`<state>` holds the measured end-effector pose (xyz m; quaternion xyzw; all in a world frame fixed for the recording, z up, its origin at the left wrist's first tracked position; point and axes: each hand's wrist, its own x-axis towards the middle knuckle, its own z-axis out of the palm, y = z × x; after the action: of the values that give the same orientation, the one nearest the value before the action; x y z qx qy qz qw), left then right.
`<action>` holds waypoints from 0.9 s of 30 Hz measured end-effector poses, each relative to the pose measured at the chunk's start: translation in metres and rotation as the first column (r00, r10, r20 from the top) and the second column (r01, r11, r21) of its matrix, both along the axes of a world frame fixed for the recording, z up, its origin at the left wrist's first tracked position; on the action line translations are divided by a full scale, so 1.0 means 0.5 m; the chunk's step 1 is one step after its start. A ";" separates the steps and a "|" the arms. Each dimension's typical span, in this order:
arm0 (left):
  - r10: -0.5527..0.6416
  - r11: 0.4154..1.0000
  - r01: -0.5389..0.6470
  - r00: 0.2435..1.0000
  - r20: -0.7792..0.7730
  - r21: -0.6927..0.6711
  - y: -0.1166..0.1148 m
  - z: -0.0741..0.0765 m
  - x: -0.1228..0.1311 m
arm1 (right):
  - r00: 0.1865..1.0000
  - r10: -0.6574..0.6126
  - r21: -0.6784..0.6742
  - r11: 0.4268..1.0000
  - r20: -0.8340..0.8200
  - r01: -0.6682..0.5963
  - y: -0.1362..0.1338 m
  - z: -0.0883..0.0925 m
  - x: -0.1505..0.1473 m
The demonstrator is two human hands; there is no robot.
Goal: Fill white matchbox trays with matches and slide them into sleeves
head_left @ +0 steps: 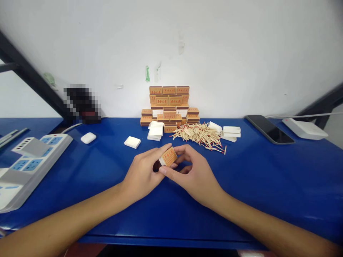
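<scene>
Between my two hands is a matchbox with an orange label, held tilted above the blue table. A white end of it shows on the left side. My left hand is closed on its left part, thumb along the top edge. My right hand grips it from the right, with the thumb at the lower left corner. Beyond my hands lies a pile of loose red-tipped matches. White matchbox trays are stacked left of the pile, and a single white tray lies nearer to my left hand.
Stacked matchboxes stand against the wall. More white trays sit right of the matches. A phone and a white device lie at the right. A power strip and a white earphone case are at the left.
</scene>
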<state>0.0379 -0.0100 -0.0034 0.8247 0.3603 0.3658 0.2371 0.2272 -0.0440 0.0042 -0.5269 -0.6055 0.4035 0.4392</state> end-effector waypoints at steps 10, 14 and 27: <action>-0.070 0.993 0.069 0.997 -0.017 -0.094 0.013 0.002 -0.005 | 1.000 0.021 0.071 0.997 0.017 -0.022 0.010 -0.007 0.007; -0.093 0.925 0.118 0.992 0.086 -0.362 0.028 0.019 -0.020 | 0.994 -0.011 0.265 0.964 0.110 -0.018 0.037 -0.020 0.048; -0.182 0.391 0.555 0.828 0.530 -0.734 0.041 0.022 -0.026 | 0.939 0.086 0.440 0.867 0.333 -0.236 0.030 -0.008 0.050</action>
<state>0.0249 0.0105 0.0077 0.5651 0.2460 0.2153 0.7575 0.2520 -0.0290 0.0002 -0.4060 -0.7877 0.1936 0.4209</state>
